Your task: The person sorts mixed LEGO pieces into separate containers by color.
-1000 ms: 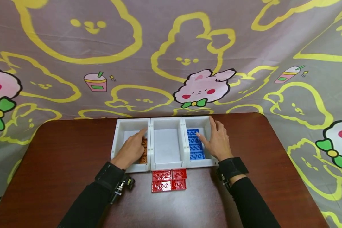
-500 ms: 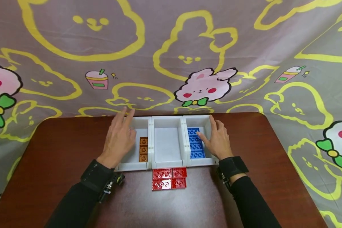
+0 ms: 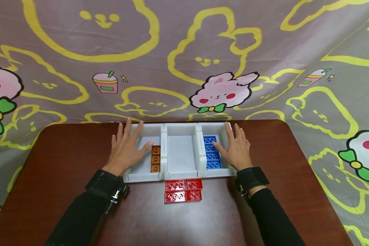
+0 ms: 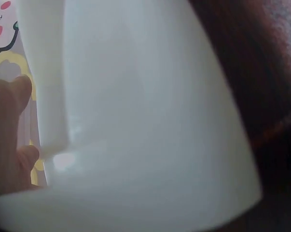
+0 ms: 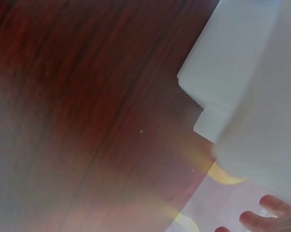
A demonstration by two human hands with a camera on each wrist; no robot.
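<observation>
Three white bins stand side by side at the table's far edge. My left hand [image 3: 126,147] lies flat with spread fingers over the left rim of the left bin [image 3: 135,177], which holds an orange brick plate [image 3: 155,159]. My right hand [image 3: 236,148] rests flat over the right rim of the right bin [image 3: 216,173], beside a blue brick plate [image 3: 212,156]. The middle bin [image 3: 180,153] holds nothing visible. Red brick plates [image 3: 182,190] lie on the table just in front of the middle bin. The left wrist view is filled by a blurred white bin wall [image 4: 145,121].
The bins sit on a dark brown table [image 3: 64,184] with rounded corners. A cartoon-printed cloth [image 3: 184,58] hangs right behind the bins. Bare wood stretches left, right and in front of the red plates.
My left hand came out of the left bin, moved left and now lies flat on its outer rim, uncovering the orange plate. The right hand stayed almost still.
</observation>
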